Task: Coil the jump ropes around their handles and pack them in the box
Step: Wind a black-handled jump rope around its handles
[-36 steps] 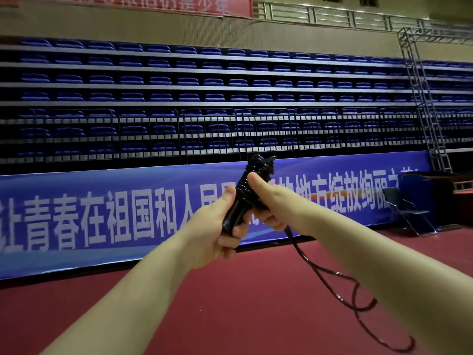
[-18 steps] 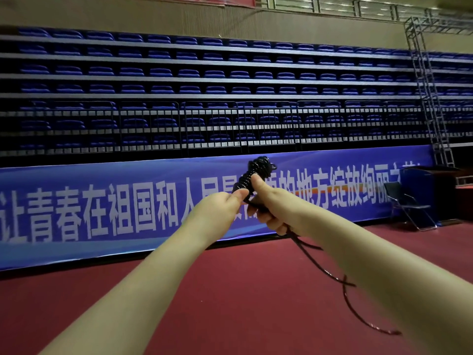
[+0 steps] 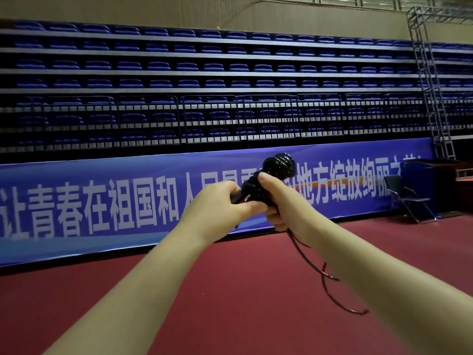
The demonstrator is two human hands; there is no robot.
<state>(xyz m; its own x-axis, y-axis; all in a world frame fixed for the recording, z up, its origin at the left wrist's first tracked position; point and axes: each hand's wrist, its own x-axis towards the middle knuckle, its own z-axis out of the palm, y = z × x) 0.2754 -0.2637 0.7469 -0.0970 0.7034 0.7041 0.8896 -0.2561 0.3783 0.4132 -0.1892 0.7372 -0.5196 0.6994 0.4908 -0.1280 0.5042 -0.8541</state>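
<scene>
Open red floor (image 3: 230, 303) spans the lower frame, unobstructed. A blue banner (image 3: 102, 206) walls off the middle band. A folding chair (image 3: 407, 198) stands at right, beside a dark cabinet (image 3: 435, 180) and scaffold tower (image 3: 432, 98).

this is an indoor sports hall. tiers of folded blue seats (image 3: 204, 70) rise in long rows against a tan wall, fronted by a low metal railing (image 3: 210, 119). under them a long blue banner (image 3: 102, 201) with large white chinese characters runs along the edge of a dark red sports floor (image 3: 230, 290). at the right a metal truss tower (image 3: 432, 85) stands upright beside the seating, and a folding chair (image 3: 407, 198) sits on the floor just in front of the banner.
</scene>
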